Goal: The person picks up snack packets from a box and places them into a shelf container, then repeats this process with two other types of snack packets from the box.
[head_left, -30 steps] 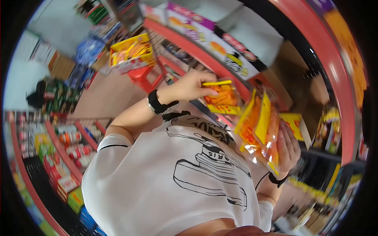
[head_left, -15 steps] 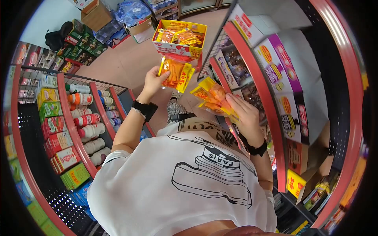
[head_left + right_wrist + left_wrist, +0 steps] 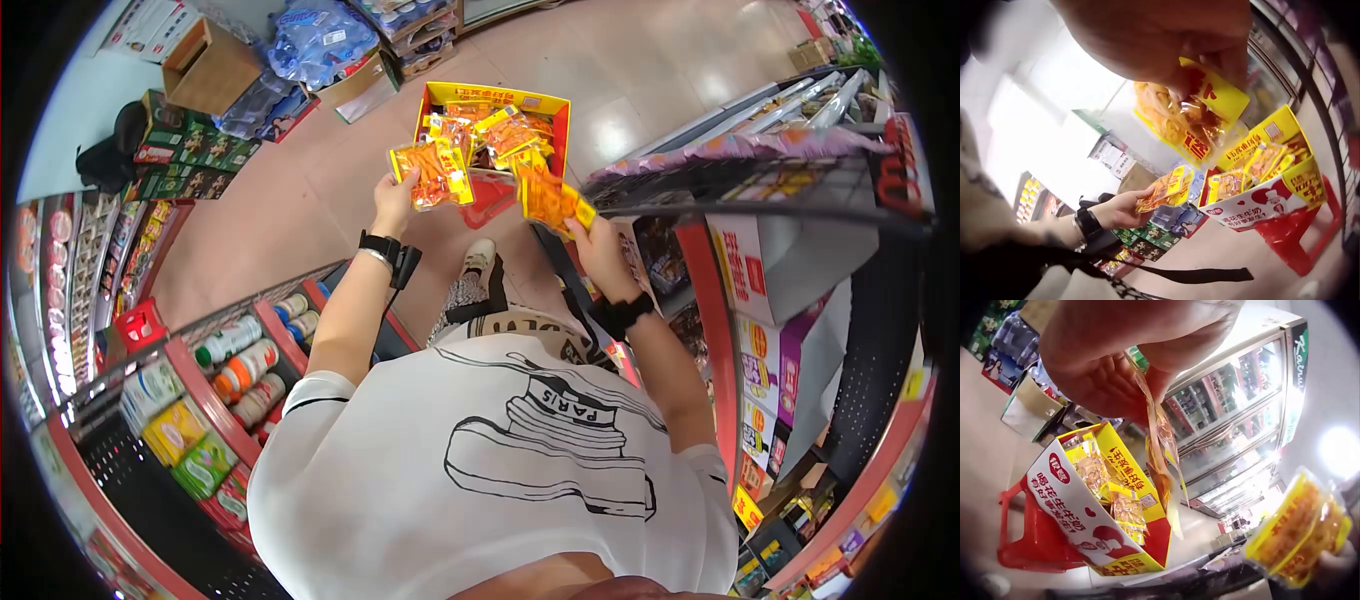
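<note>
My left hand (image 3: 393,204) pinches the edge of a yellow-and-orange snack packet (image 3: 432,174) in front of the left side of an open box (image 3: 568,125). With my right hand (image 3: 598,254) I grip snack packets (image 3: 548,203) near the box's front right corner. More packets (image 3: 520,133) of the same look fill the box. In the left wrist view the box (image 3: 1063,503) stands on a red stool (image 3: 1041,550), and the left packet (image 3: 1161,450) shows edge-on. The right wrist view shows the held packets (image 3: 1179,115) above and left of the box (image 3: 1254,215).
A wire basket rim (image 3: 740,208) and red-edged shelves (image 3: 705,330) stand on the right. At the left are shelves with bottles (image 3: 245,370). Cartons (image 3: 210,68) and wrapped bottles (image 3: 322,42) stand at the back left, beyond the tiled floor (image 3: 300,200).
The view has swung toward the box, which now lies directly before both hands. The hands have moved from close to the chest out to the box, each still holding packets.
</note>
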`<action>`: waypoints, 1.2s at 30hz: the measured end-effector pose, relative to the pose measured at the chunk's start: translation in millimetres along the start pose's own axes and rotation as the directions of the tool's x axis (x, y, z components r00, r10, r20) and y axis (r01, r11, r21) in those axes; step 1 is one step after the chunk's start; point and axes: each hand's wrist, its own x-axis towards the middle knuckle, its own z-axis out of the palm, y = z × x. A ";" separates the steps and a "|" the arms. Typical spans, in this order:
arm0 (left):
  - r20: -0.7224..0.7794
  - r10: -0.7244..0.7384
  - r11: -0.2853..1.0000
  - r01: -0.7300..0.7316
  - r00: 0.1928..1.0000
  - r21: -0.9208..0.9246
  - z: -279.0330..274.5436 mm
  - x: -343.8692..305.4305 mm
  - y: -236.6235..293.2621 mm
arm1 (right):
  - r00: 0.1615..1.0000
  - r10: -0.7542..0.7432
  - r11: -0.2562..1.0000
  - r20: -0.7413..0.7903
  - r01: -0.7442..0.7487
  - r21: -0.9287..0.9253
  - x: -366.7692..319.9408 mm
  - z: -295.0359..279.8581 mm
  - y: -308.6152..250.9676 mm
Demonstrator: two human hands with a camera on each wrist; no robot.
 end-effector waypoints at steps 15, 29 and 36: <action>0.037 -0.234 0.959 0.237 0.972 -0.155 63.0 130.6 -73.1 | 0.672 0.719 0.259 0.175 -0.494 0.830 162.7 110.6 74.7; 0.316 -0.378 0.924 0.374 0.870 0.076 46.3 86.5 -36.1 | 0.564 0.622 -0.130 0.544 -0.610 0.781 181.9 140.5 82.4; 0.294 -0.414 0.908 0.369 0.862 0.197 -1.7 61.9 -23.4 | 0.712 0.432 0.424 0.554 -0.702 0.572 102.6 107.4 60.5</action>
